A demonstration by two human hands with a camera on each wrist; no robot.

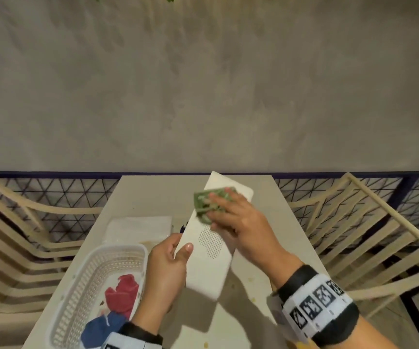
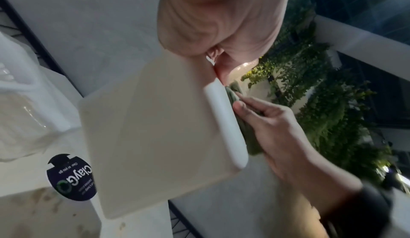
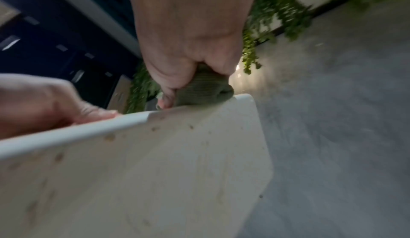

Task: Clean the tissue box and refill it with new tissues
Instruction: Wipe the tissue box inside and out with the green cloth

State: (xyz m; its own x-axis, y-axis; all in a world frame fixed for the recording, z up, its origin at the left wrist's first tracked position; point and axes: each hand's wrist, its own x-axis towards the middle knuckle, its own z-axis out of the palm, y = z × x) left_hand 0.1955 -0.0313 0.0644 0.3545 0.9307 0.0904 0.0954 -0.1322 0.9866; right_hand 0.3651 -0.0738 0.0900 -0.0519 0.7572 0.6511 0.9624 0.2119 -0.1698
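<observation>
A long white tissue box (image 1: 209, 250) with a patch of small holes is held tilted above the table. My left hand (image 1: 168, 268) grips its near left edge, thumb on top. My right hand (image 1: 231, 217) presses a green cloth (image 1: 207, 200) against the box's upper face near its far end. The left wrist view shows the box's plain side (image 2: 155, 133) with the cloth (image 2: 246, 133) behind its rim. In the right wrist view the cloth (image 3: 204, 91) is bunched under my fingers on the spotted box (image 3: 155, 171).
A white perforated basket (image 1: 87, 278) with red and blue cloths sits at the near left of the table (image 1: 261, 220). A clear pack of tissues (image 1: 140, 227) lies behind it. A dark round sticker (image 2: 71, 178) is on the table. Slatted chairs (image 1: 369, 235) flank both sides.
</observation>
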